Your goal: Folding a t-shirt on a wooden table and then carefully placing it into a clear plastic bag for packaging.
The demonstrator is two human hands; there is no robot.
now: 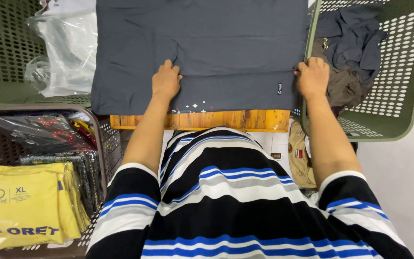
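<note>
A dark grey shirt (216, 43) lies spread flat over a wooden table (202, 120), covering nearly all of it and reaching to the far edge of view. The left hand (166, 81) rests on the shirt's near-middle, fingers curled and pressed down onto a fold in the cloth. The right hand (312, 76) is at the shirt's right edge, fingers bent and pinching the fabric there (a small label sits just left of it). To the right stands a green perforated basket (398, 96) holding crumpled dark clothes (350, 43). To the far left lie clear plastic bags (68, 48); near left, a brown basket (99, 144) holds bagged yellow shirts (25, 206).
</note>
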